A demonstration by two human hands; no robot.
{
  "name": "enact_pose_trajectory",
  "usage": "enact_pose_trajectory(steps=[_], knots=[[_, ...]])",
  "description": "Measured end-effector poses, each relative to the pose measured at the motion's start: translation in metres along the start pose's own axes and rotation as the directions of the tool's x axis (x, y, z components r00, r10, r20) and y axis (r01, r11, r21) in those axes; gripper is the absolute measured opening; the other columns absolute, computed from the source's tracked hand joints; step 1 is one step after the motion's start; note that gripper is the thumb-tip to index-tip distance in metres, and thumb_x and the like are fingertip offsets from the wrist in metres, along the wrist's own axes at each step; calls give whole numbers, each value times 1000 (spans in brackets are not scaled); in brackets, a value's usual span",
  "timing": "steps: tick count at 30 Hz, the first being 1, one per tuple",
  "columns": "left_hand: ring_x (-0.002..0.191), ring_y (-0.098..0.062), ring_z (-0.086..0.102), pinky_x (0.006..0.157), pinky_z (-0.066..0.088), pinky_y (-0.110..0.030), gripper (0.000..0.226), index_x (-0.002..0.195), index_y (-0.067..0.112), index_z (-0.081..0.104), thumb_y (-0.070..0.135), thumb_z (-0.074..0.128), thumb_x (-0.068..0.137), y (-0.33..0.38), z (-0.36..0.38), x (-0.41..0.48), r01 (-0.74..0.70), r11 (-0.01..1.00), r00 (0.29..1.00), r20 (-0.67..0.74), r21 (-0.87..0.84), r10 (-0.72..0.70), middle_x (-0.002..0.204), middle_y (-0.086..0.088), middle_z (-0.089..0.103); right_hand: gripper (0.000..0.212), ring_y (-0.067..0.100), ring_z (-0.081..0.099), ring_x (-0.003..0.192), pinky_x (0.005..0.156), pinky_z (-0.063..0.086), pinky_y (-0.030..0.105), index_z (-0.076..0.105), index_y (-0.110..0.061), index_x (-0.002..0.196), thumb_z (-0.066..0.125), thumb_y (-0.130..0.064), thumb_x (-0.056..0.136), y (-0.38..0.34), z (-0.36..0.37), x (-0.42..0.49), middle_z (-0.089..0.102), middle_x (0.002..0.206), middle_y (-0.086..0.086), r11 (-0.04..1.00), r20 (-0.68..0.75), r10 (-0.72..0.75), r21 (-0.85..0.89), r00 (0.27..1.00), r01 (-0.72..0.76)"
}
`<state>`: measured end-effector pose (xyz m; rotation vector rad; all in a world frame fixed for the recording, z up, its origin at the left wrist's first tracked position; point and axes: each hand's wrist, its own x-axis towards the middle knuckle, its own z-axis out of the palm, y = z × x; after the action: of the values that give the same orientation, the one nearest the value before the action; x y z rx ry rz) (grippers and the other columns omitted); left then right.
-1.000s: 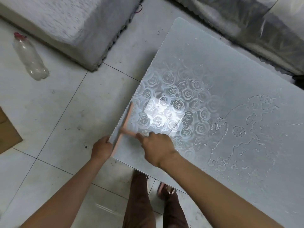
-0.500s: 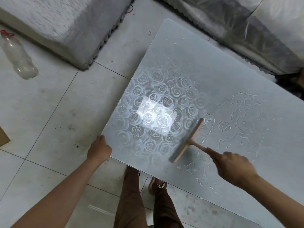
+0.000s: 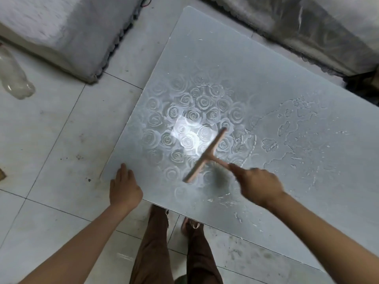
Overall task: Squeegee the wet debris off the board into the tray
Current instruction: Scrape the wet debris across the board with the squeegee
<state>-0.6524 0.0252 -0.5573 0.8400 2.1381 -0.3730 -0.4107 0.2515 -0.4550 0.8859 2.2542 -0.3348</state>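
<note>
Reaching in from lower right, the right hand [image 3: 258, 185] is curled round the squeegee [image 3: 207, 155] handle; the board [image 3: 225, 58] is gripped at its lower-left corner by the left hand [image 3: 124, 187]

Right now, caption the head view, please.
Right hand holds a pink T-shaped squeegee over the wet rose-patterned board; left hand rests at its corner.

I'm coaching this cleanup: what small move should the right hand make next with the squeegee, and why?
Probably sweep the squeegee left to the left edge of the board. The right hand grips its handle, its blade lies across the rose pattern, and the left hand holds the near corner. No tray shows.
</note>
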Motion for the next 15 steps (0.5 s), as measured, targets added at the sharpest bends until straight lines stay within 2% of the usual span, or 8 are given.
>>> enact_pose_trajectory(steps=[2, 5, 7, 10, 13, 15], knots=[[147, -27, 6, 114, 23, -42, 57, 147, 3, 20, 18, 38, 95, 11, 3, -1, -12, 1000, 1000, -8, 21, 12, 159, -15, -6, 46, 27, 65, 84, 67, 50, 33, 22, -47, 141, 34, -32, 99, 39, -2, -15, 66, 97, 6, 996, 22, 82, -18, 996, -82], [145, -28, 11, 112, 26, -43, 54, 143, 2, 26, 19, 40, 94, 33, 4, -3, -25, 999, 999, -27, 32, 26, 159, -15, -2, 48, 23, 63, 78, 58, 43, 30, 19, -45, 144, 32, -34, 100, 69, -7, -37, 62, 91, 3, 991, -15, 82, -105, 996, -84], [144, -29, 15, 111, 28, -42, 52, 141, 1, 29, 19, 40, 94, 47, 5, -5, -43, 998, 998, -38, 49, 45, 159, -14, 1, 53, 24, 64, 79, 57, 38, 30, 15, -43, 146, 34, -30, 98, 65, -11, -48, 58, 97, 3, 992, -67, 20, -124, 998, -28], [141, -29, 21, 108, 31, -43, 48, 137, 0, 33, 17, 40, 93, 66, 11, -8, -55, 997, 996, -61, 57, 59, 157, -14, 8, 72, 28, 64, 80, 58, 33, 31, 9, -41, 148, 42, -15, 90, 31, -11, -43, 53, 108, 8, 989, -67, -143, -54, 987, 140], [143, -28, 20, 109, 30, -42, 51, 138, 2, 33, 18, 43, 91, 82, 21, -13, -48, 997, 997, -53, 62, 52, 158, -14, 9, 69, 34, 62, 82, 59, 34, 33, 24, -32, 146, 47, -9, 85, -16, 2, -23, 49, 115, 14, 948, -14, -317, 17, 948, 318], [143, -28, 19, 109, 29, -41, 52, 140, 5, 32, 20, 45, 91, 94, 28, -19, -49, 995, 998, -35, 88, 52, 158, -14, 9, 65, 36, 61, 84, 59, 35, 33, 29, -30, 145, 48, -10, 86, -26, 13, -9, 49, 114, 13, 932, -1, -356, 69, 934, 355]])
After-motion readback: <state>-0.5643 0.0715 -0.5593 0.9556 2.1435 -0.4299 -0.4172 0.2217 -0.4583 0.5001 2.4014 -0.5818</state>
